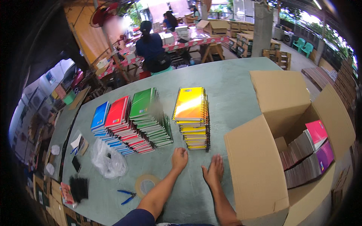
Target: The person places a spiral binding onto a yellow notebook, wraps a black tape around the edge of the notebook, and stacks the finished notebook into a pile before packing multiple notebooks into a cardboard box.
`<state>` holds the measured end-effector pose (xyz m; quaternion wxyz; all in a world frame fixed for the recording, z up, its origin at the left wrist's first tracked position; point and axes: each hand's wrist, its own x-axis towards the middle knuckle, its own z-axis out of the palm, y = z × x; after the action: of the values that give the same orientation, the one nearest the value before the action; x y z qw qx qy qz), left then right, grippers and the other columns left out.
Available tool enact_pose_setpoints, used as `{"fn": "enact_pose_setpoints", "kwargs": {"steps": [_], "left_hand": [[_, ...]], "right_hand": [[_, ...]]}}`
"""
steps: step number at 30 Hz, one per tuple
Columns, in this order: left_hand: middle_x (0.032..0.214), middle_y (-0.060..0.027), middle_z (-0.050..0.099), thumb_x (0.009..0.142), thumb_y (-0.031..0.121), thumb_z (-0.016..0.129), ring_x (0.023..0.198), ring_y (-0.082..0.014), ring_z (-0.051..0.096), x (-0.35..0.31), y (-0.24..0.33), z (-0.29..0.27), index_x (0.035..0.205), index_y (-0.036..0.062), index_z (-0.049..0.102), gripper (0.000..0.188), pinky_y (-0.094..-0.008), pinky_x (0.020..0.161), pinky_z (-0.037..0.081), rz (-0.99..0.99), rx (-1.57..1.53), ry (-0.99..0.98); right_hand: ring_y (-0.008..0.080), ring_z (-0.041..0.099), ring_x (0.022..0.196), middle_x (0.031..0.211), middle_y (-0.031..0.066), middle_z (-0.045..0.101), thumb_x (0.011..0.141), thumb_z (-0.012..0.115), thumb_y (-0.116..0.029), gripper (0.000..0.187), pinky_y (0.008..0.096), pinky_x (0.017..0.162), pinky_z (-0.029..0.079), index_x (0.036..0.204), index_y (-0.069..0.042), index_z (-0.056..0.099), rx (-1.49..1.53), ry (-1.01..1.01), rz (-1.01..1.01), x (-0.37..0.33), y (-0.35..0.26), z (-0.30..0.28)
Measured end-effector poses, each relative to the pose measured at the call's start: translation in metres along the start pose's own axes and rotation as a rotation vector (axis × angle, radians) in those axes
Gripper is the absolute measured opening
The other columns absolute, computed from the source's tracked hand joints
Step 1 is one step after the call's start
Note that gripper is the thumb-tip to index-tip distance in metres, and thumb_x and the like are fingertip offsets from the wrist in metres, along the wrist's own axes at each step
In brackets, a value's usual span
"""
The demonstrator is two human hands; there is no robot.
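A tall stack of yellow spiral notebooks [190, 103] stands upright near the table's middle. My left hand [180, 159] is just in front of its lower left corner, fingers curled in, nothing visible in them. To the right, my right hand [215, 168] is held with fingers stretched out and thumb apart, holding nothing, between the yellow stack and the cardboard box. Left of the yellow stack are leaning stacks of green notebooks [142, 102], red notebooks [117, 112] and blue notebooks [100, 114].
An open cardboard box [256, 162] at right holds pink notebooks [316, 132] and purple notebooks [325, 155]. On the table's left lie a clear plastic bag [109, 160], a tape roll [140, 184], blue-handled pliers [127, 196] and a phone [76, 164]. A person [149, 49] sits beyond.
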<state>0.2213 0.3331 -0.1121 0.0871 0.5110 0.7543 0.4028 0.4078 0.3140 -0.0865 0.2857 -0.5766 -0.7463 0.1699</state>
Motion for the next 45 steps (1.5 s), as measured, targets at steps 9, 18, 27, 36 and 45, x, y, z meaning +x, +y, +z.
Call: {"fn": "enact_pose_setpoints", "kwargs": {"steps": [9,18,27,36,45], "left_hand": [[0.086,-0.0152,0.054,0.077,0.012,0.058,0.082,-0.0319,0.054,-0.016,0.025,0.017,0.103,0.0054,0.059,0.027,-0.0427,0.070,0.045,0.158,0.201,-0.073],[0.088,-0.0037,0.053,0.083,0.001,0.052,0.078,-0.0104,0.050,-0.052,0.098,-0.111,0.105,0.0008,0.055,0.023,-0.0249,0.072,0.043,0.009,-0.344,0.180],[0.103,-0.0122,0.061,0.090,0.033,0.051,0.099,-0.0182,0.055,-0.044,0.464,-0.066,0.110,-0.0021,0.056,0.041,-0.0298,0.086,0.042,0.615,-0.458,-0.549],[0.118,-0.0217,0.054,0.083,0.060,0.049,0.112,-0.0311,0.049,0.021,0.501,0.074,0.116,0.0013,0.056,0.068,-0.0444,0.095,0.036,0.389,-0.232,-1.061],[0.130,-0.0201,0.042,0.077,0.052,0.058,0.121,-0.0375,0.036,0.009,0.496,0.084,0.130,0.0058,0.039,0.073,-0.0650,0.088,0.029,-0.173,-0.561,-1.603]], "right_hand": [[0.0373,0.035,0.124,0.133,0.0194,0.040,0.081,0.058,-0.031,0.056,0.0496,0.103,0.025,0.128,-0.005,0.043,-0.381,-0.244,-0.133,-0.093,0.000,-0.045],[0.0338,0.053,0.106,0.111,0.0167,0.058,0.091,0.051,-0.020,0.033,0.0389,0.089,0.041,0.117,0.001,0.052,1.227,-1.010,-0.292,-0.150,-0.050,-0.288],[0.0303,0.053,0.107,0.114,0.0115,0.057,0.078,0.065,-0.015,0.033,0.0416,0.093,0.039,0.109,-0.004,0.059,0.607,-0.136,-0.504,-0.159,0.053,-0.438],[0.0203,0.053,0.100,0.102,0.0040,0.061,0.080,0.058,-0.026,0.024,0.0383,0.098,0.026,0.100,-0.011,0.062,-0.133,0.429,-0.612,-0.082,0.110,-0.383],[0.0202,0.051,0.093,0.091,0.0014,0.061,0.083,0.048,-0.032,0.025,0.0398,0.099,0.024,0.093,-0.013,0.060,-0.162,0.549,-0.653,-0.079,0.126,-0.363]]}}
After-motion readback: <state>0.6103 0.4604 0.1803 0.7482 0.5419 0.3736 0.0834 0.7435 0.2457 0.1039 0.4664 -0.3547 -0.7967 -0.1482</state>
